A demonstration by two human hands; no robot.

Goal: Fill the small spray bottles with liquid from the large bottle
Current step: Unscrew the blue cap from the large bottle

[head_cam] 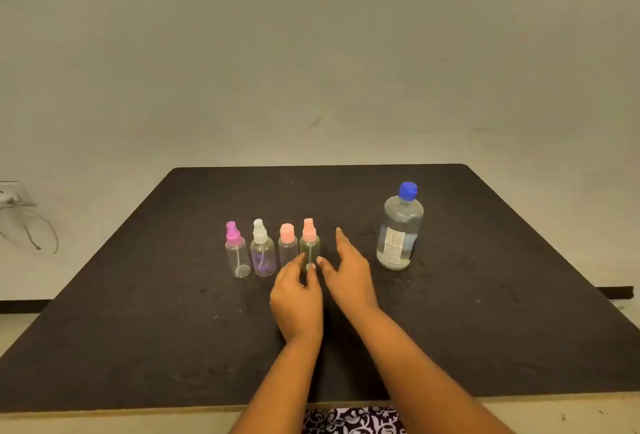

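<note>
Here, the dark table (138, 329) takes most of the lower view. On its right side stands the large bottle (400, 232), upright, with its blue cap on and clear liquid inside, well apart from the small ones. The right hand (348, 276) is between it and the row, fingers straight and spread wide, holding nothing. The left hand (298, 298) pinches the base of the peach spray bottle (309, 243) between thumb and fingers, a narrow grip. This bottle stands upright at the right end of a row of four. Beside it, going left, are the flat-capped peach bottle (287, 244), the white spray bottle (262, 250) and the magenta spray bottle (236, 253), all with caps on.
</note>
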